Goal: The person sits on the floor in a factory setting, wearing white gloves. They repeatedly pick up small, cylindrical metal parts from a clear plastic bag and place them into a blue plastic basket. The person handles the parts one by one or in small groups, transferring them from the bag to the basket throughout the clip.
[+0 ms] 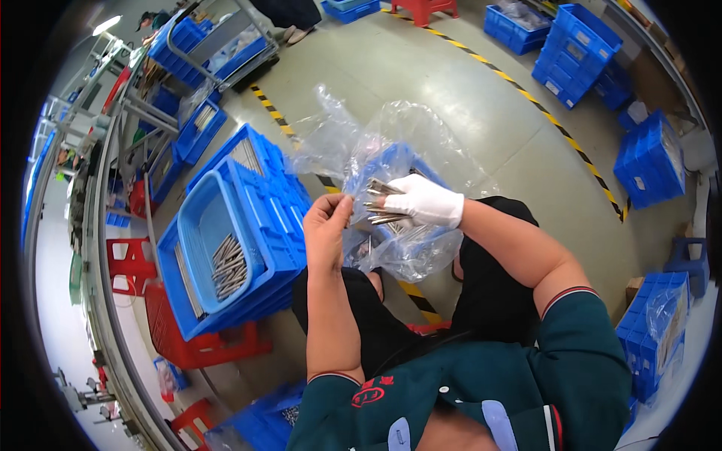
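Observation:
My right hand, in a white glove with bare fingertips, is closed round a bundle of thin silvery metal rods. Their ends fan out toward my left hand. The bare left hand is closed in a pinch beside them; what its fingertips hold, if anything, I cannot make out. Below both hands a blue crate, lined with a clear plastic bag, stands between my knees with more rods inside. To the left, a light blue tray holds a heap of similar short rods.
The tray rests on stacked blue crates at my left, beside a red stool. A metal cart stands at the far left. More blue crates are stacked on the right. Yellow-black tape marks the floor.

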`<control>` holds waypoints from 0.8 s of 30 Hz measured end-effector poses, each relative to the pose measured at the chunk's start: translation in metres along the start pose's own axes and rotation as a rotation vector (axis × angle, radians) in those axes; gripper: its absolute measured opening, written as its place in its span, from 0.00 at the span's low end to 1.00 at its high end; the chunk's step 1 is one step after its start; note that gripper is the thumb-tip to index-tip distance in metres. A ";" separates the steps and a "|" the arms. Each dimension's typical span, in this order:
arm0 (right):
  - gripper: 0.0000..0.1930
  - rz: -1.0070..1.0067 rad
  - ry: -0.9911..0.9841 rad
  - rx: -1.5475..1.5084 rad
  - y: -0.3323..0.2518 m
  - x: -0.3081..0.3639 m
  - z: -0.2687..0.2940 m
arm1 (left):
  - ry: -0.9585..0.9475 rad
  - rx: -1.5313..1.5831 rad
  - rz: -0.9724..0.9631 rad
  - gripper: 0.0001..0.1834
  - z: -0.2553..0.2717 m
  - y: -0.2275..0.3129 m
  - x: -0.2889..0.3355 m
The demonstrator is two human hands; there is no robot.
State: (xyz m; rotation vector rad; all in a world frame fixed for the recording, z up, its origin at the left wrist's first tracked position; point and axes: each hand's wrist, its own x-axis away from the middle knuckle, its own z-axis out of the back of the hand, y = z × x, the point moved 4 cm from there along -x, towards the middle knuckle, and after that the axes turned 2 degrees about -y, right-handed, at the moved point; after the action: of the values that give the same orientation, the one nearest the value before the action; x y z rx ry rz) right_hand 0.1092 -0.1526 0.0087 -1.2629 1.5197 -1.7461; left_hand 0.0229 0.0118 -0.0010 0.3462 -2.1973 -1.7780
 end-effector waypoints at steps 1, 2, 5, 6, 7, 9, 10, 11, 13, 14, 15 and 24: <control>0.14 -0.009 -0.004 0.021 0.000 -0.001 0.002 | 0.021 0.042 -0.006 0.08 0.005 0.004 -0.002; 0.17 0.034 -0.024 -0.026 -0.001 0.000 -0.001 | 0.011 0.061 0.007 0.08 0.006 0.006 -0.002; 0.17 0.041 -0.099 -0.185 0.003 -0.006 -0.010 | -0.034 0.111 0.059 0.08 -0.003 0.005 0.002; 0.17 0.026 -0.128 -0.152 0.002 -0.004 -0.010 | -0.049 0.117 0.057 0.08 -0.004 0.005 0.002; 0.17 0.016 -0.148 -0.178 0.001 -0.002 -0.011 | -0.067 0.126 0.057 0.08 -0.006 0.004 0.001; 0.17 -0.001 -0.186 -0.232 -0.001 0.000 -0.013 | -0.126 0.147 0.083 0.08 -0.008 0.003 0.002; 0.17 -0.024 -0.183 -0.228 -0.003 0.002 -0.013 | -0.159 0.157 0.098 0.08 -0.009 0.003 0.003; 0.17 -0.048 -0.179 -0.225 -0.005 0.004 -0.014 | -0.163 0.163 0.105 0.08 -0.009 0.002 0.003; 0.17 -0.064 -0.179 -0.221 -0.005 0.005 -0.015 | -0.174 0.176 0.117 0.08 -0.007 0.000 0.003; 0.17 -0.058 -0.183 -0.220 -0.004 0.005 -0.015 | -0.185 0.174 0.118 0.08 -0.006 0.000 0.003; 0.17 -0.052 -0.187 -0.218 -0.002 0.005 -0.014 | -0.196 0.171 0.119 0.08 -0.006 0.000 0.003; 0.15 -0.003 -0.208 -0.009 -0.003 0.011 -0.012 | -0.286 0.047 0.165 0.07 -0.005 -0.001 0.003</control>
State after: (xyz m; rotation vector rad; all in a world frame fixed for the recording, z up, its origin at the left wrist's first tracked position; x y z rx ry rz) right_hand 0.0943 -0.1552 0.0154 -1.4037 1.4077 -1.5572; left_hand 0.0219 0.0055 -0.0004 -0.0851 -2.3809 -1.7798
